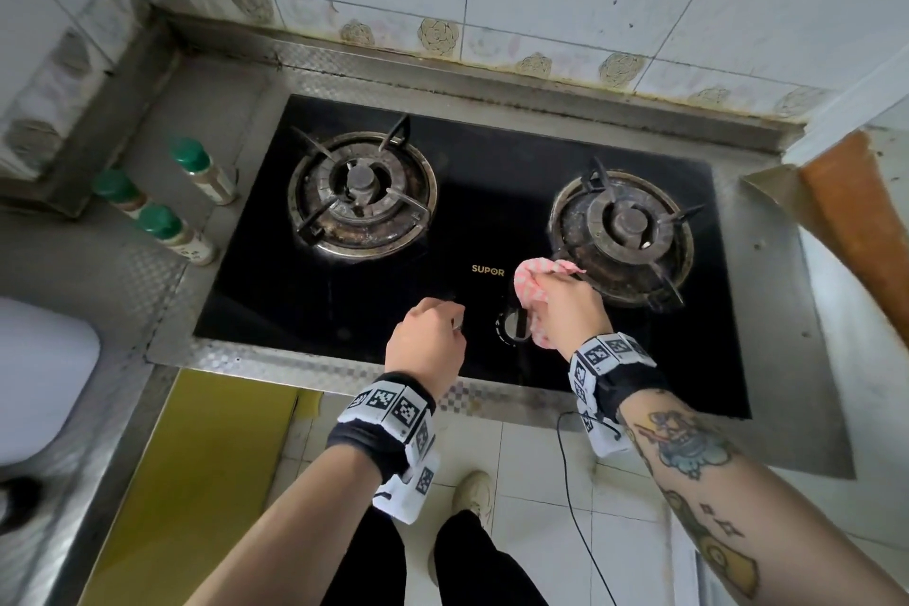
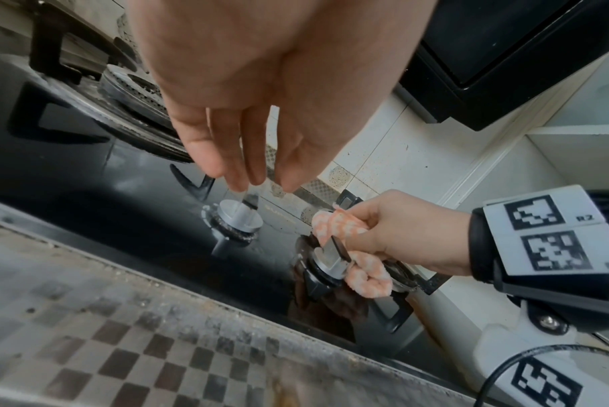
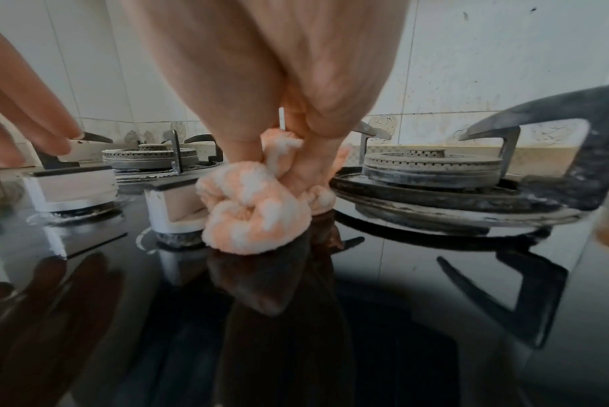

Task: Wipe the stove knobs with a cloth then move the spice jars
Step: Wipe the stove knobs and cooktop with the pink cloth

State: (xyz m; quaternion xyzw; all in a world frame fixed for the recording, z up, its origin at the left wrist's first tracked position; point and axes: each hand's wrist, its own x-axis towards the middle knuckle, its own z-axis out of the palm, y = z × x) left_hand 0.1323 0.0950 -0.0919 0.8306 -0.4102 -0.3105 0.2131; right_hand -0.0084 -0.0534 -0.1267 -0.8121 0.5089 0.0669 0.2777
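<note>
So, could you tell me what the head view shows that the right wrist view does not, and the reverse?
Only the head view shows the three green-lidded spice jars standing left of the stove, the SUPOR logo and both forearms. Only the right wrist view shows the bunched cloth pressed against the side of the right knob, mirrored in the glass. Both show the right hand gripping the cloth, the left hand over the left knob, and both burners.

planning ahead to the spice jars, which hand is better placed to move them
Left, likely. The spice jars stand on the counter left of the stove, on the left hand's side, and that hand holds nothing. The right hand grips the cloth against the right knob, farther from the jars.
</note>
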